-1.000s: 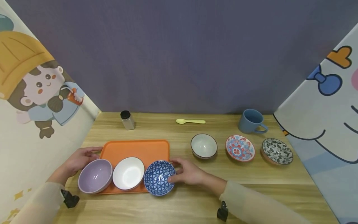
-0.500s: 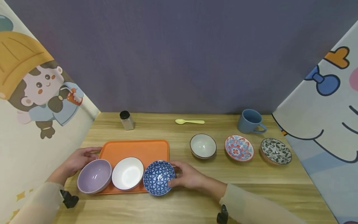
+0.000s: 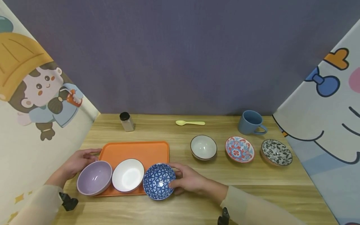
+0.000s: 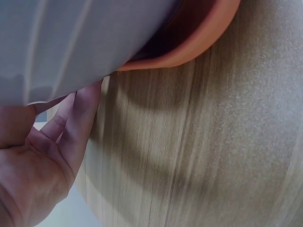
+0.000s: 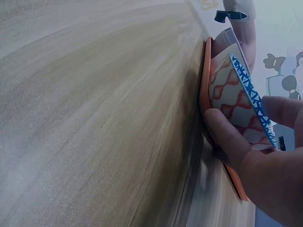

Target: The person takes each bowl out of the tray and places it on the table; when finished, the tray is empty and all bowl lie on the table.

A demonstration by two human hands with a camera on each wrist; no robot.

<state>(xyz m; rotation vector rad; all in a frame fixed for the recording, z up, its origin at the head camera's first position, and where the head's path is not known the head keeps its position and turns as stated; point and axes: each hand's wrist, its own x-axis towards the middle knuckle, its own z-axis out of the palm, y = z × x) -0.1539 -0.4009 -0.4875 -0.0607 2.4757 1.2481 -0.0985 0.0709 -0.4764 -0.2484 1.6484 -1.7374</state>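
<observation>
My right hand (image 3: 189,178) holds the blue-and-white triangle-patterned bowl (image 3: 158,184) at its right side. In the right wrist view, the thumb lies against the red-patterned outer wall and a finger is at the blue rim. This bowl is at the right front of an orange tray (image 3: 135,148), beside a white bowl (image 3: 128,175). My left hand (image 3: 78,162) is at the tray's left edge, behind the purple bowl (image 3: 95,178). In the left wrist view its fairly straight fingers reach along that bowl's wall (image 4: 80,42), their tips hidden behind it.
Right of the tray stand a pale bowl with a dark rim (image 3: 203,148), a red-and-blue patterned dish (image 3: 240,150) and a leaf-patterned dish (image 3: 277,153). Behind them is a blue mug (image 3: 250,122). A yellow spoon (image 3: 190,123) and a black-lidded jar (image 3: 127,122) are near the back wall.
The right hand's fingers have moved in closer round the blue-patterned bowl, which has shifted slightly toward the front. The left hand stays beside the purple bowl.
</observation>
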